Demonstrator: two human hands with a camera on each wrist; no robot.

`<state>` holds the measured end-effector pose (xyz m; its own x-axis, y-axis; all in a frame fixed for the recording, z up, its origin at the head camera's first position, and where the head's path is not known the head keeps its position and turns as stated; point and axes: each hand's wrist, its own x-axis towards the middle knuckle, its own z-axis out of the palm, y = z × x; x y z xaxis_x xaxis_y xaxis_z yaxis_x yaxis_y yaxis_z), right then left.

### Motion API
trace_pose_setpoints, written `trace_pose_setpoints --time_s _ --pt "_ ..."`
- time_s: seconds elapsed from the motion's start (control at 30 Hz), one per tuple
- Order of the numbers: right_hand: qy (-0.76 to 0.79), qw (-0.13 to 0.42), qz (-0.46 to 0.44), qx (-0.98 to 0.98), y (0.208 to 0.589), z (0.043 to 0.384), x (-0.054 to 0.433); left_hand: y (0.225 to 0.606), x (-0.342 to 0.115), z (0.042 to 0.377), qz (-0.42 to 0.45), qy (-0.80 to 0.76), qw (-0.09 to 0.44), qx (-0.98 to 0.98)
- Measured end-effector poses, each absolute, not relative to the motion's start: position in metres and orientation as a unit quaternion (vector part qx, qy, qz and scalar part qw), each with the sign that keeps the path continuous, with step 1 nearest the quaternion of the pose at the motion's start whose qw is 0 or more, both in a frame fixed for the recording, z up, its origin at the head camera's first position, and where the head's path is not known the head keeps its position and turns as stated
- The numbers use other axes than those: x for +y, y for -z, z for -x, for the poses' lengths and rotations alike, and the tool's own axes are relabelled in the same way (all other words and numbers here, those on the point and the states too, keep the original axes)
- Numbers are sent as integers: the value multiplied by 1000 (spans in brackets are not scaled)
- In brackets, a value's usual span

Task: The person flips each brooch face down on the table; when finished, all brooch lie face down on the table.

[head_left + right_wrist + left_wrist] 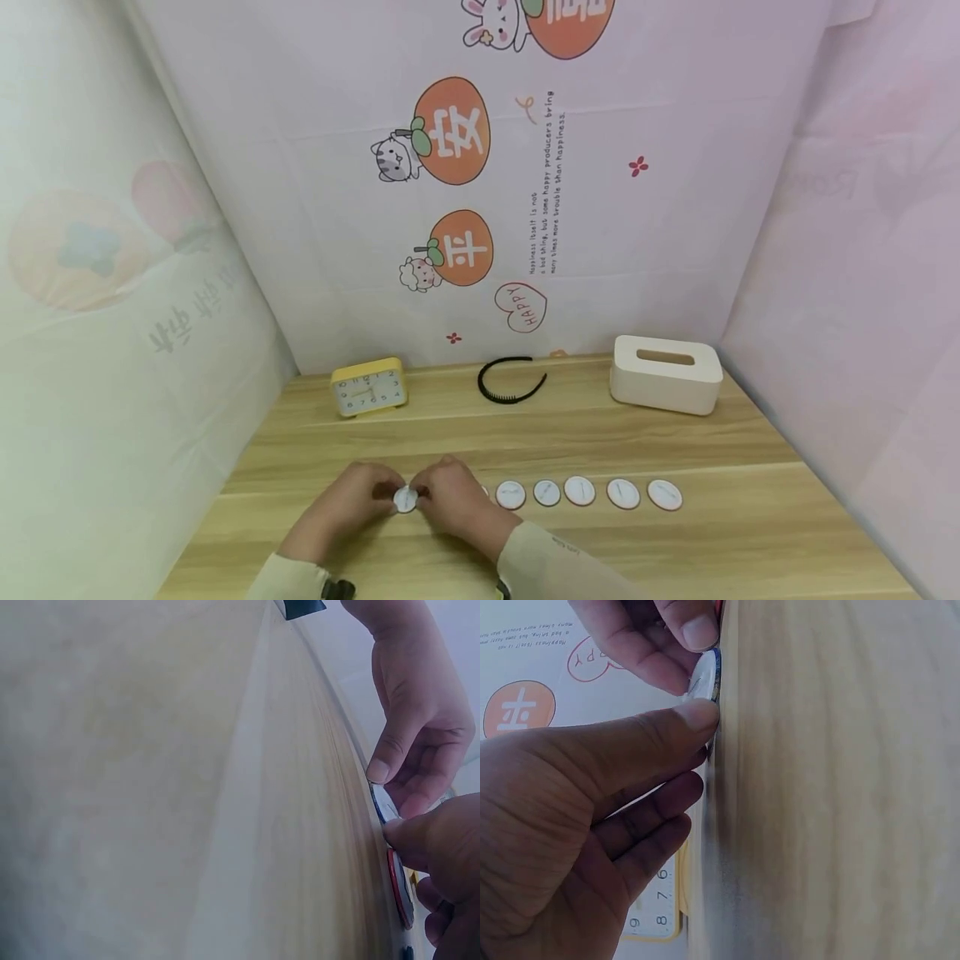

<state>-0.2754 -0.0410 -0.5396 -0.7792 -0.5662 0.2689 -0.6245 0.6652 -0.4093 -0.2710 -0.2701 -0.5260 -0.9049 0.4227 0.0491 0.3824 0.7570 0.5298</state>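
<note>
A small round white disc (pixel 405 499) with a dark rim and faint marks on its face lies at the front left of the wooden table. My left hand (pixel 352 502) pinches its left edge between thumb and fingers. From the other side, my right hand (pixel 456 500) pinches its right edge. In the left wrist view the disc (pixel 702 677) sits close to the tabletop, slightly tilted, with fingertips at both ends. A red-rimmed disc (pixel 400 889) lies just beside the right hand in the right wrist view; the head view shows only a sliver of it.
Rightward runs a row of similar discs, including one (pixel 511 495) nearest the hand and one (pixel 665 494) at the far end. Along the back stand a yellow alarm clock (pixel 369 388), a black headband (pixel 498 397) and a white tissue box (pixel 666 385), before a printed cloth (pixel 600 275).
</note>
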Motion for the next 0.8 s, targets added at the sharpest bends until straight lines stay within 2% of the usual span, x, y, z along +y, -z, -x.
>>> trace_pose_setpoints --time_s 0.43,0.6,0.7,0.8 --pt "-206 72 -347 -912 535 273 -41 525 -272 270 -231 -256 33 938" --pt "-208 77 -341 -914 536 274 -39 523 -268 269 -199 -278 44 939" --pt "-208 76 -323 -920 535 274 -34 521 -259 270 -159 -304 23 939" --pt "-192 83 -308 -928 530 277 -22 519 -245 274 -129 -300 -35 944"
